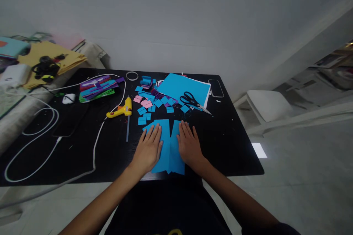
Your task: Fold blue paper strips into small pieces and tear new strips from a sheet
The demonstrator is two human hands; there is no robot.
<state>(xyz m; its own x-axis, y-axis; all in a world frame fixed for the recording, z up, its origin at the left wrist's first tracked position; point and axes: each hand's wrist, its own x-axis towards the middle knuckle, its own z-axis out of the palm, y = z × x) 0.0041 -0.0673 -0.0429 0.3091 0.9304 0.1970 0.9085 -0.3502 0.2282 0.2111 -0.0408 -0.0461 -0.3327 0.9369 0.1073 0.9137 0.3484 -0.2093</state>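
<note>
Blue paper [164, 154] lies at the front edge of the black table, with a crease down its middle and a narrow V-shaped gap at its far end. My left hand [149, 149] rests flat on its left part, fingers stretched out. On the right part my right hand [189, 145] also lies flat, fingers extended. Just beyond my hands are several small cut blue paper pieces [142, 110] and a few pink ones [138, 98]. Black-handled scissors [194, 102] lie partly on a large blue sheet [179, 86], which sits over white paper.
A yellow glue gun [120, 110] with its cord and a glue stick [128, 129] are left of my hands. Farther left are coloured paper strips [97, 88], an earbud case [68, 98] and a dark phone [67, 123] on a white cable. Another phone [216, 88] lies at the back right.
</note>
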